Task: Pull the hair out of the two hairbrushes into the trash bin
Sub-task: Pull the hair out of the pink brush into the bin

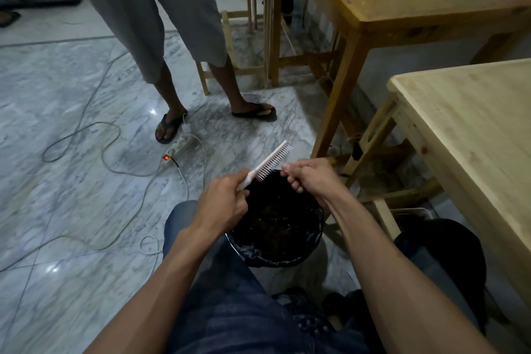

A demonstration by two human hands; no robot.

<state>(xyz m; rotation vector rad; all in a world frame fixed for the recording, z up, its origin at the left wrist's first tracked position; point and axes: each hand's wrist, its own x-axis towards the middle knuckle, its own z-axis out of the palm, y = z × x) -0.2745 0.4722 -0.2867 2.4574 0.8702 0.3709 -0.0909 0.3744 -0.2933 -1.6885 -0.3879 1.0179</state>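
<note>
We look down from our own head at our two bare forearms reaching over a black-lined trash bin that stands on the marble floor between our knees.

Our left hand is wrapped closed around the handle of a pale pink hairbrush. The brush's long axis runs diagonally, from the handle low and left up to the head high and right, away from us. Its white bristles face right and slightly down, toward our other hand, and the bristled end hangs above the far rim of the bin.

Our right hand sits just beside the bristles, to their right, with its fingers pinched together at the row's outer edge. We cannot tell whether any hair is caught in that pinch; the strands are too fine to make out. The bin's inside looks dark with clumped matter.

We judge the right hand the nearer one for plucking: the bristles lie just left of its fingertips, and the bin opening lies directly below and toward us.

Only one brush is in sight. A pale wooden worktop stands to our right.
</note>
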